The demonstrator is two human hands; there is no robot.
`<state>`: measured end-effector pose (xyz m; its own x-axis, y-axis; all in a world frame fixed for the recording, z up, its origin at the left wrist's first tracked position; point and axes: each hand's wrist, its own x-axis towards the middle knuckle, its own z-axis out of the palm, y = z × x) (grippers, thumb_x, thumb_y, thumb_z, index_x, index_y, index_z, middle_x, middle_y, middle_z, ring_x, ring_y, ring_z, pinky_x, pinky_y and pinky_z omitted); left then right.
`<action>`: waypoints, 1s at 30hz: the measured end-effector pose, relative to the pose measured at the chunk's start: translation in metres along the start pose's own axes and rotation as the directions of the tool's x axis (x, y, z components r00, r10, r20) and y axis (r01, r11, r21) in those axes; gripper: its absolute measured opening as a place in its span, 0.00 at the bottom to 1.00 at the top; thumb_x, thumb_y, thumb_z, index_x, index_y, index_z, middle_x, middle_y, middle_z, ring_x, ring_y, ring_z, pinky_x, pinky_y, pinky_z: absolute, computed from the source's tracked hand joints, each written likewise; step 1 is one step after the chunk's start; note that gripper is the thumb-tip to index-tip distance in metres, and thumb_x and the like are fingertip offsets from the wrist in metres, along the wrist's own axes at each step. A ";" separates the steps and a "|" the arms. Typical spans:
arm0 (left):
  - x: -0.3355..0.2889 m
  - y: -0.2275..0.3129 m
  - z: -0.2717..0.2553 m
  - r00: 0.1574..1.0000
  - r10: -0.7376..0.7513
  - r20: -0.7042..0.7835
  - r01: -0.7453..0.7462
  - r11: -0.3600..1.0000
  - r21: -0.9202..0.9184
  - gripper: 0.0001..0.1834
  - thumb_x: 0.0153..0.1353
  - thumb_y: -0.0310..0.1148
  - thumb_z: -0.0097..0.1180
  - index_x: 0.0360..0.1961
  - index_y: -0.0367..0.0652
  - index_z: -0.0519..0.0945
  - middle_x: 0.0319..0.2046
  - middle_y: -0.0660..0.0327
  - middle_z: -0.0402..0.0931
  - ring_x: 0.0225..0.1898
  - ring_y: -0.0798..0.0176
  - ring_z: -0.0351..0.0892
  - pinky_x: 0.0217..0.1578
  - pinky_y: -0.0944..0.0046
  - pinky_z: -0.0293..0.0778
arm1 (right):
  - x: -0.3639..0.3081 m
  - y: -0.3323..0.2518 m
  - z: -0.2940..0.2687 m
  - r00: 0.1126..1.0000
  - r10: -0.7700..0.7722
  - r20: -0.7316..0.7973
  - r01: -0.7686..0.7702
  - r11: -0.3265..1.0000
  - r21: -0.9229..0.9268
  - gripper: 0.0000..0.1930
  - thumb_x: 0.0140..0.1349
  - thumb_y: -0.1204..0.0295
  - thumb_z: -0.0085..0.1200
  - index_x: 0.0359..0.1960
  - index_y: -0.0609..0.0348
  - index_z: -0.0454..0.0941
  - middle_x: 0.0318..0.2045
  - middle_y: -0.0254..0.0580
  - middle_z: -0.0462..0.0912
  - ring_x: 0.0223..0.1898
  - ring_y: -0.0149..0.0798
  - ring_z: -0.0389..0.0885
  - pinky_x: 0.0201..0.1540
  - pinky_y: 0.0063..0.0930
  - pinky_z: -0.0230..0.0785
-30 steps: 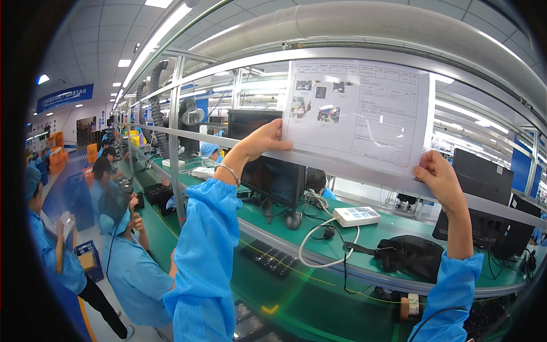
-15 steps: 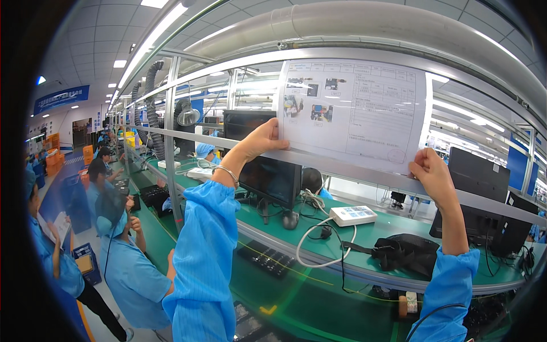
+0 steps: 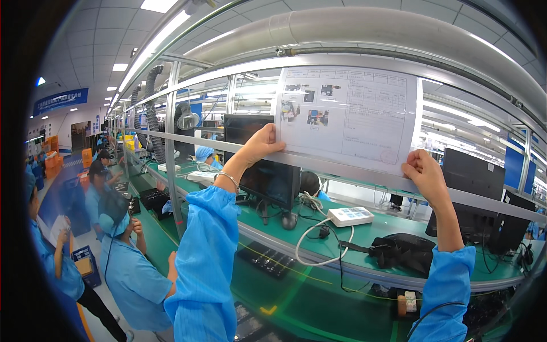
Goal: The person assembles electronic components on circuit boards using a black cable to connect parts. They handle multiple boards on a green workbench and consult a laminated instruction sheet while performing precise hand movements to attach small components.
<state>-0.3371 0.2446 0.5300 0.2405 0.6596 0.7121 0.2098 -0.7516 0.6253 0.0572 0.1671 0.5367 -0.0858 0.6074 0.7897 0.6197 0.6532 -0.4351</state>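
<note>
Up in front of me, a printed sheet in a clear sleeve (image 3: pixel 373 128), with small photos and a table on it, stands against the metal rack frame (image 3: pixel 364 171). My left hand (image 3: pixel 257 149) is closed on its lower left corner, by the rail. At the lower right corner my right hand (image 3: pixel 427 175) pinches the sleeve's edge between thumb and fingers. Both arms are raised in blue sleeves, and a bracelet circles the left wrist. The fingertips behind the sleeve are partly hidden.
Behind the frame, a green bench (image 3: pixel 273 219) carries a monitor (image 3: pixel 268 182), a mouse (image 3: pixel 289 220), a white power strip (image 3: pixel 350 216) and a black bag (image 3: pixel 403 252). More dark monitors (image 3: pixel 473 182) stand right. Several co-workers in blue, one nearby (image 3: pixel 134 273), are at left.
The sheet has shifted slightly left, its right side tilting inward. My right hand has moved a little left with it, while the left hand stays near its corner.
</note>
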 end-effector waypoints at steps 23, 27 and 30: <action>0.000 -0.024 -0.023 0.990 0.128 -0.062 -0.121 0.987 0.109 0.27 0.51 0.25 0.57 0.52 0.31 0.62 0.37 0.56 0.73 0.40 0.67 0.72 0.41 0.69 0.68 | -0.002 -0.002 0.003 0.998 -0.059 0.010 0.059 0.997 -0.058 0.13 0.56 0.67 0.55 0.41 0.60 0.77 0.30 0.40 0.81 0.32 0.34 0.77 0.39 0.25 0.68; -0.001 -0.042 -0.047 0.964 0.204 -0.171 -0.144 0.941 0.307 0.30 0.48 0.25 0.57 0.53 0.31 0.62 0.32 0.59 0.71 0.34 0.66 0.70 0.37 0.68 0.68 | -0.005 -0.007 0.010 0.992 -0.102 -0.076 0.092 0.987 -0.130 0.14 0.57 0.67 0.55 0.43 0.57 0.76 0.29 0.38 0.81 0.33 0.34 0.77 0.40 0.25 0.67; -0.006 -0.043 -0.055 0.965 0.146 -0.218 -0.044 0.909 0.414 0.32 0.50 0.22 0.55 0.58 0.35 0.59 0.37 0.57 0.71 0.40 0.66 0.70 0.45 0.65 0.68 | -0.012 -0.008 0.010 0.925 -0.276 -0.261 0.243 0.958 -0.153 0.12 0.58 0.71 0.53 0.43 0.59 0.75 0.31 0.39 0.80 0.34 0.35 0.77 0.41 0.25 0.67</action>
<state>-0.3995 0.2728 0.5163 0.0561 0.5267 0.8482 0.5727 -0.7129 0.4047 0.0459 0.1592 0.5262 -0.0468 0.2634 0.9635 0.6918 0.7043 -0.1590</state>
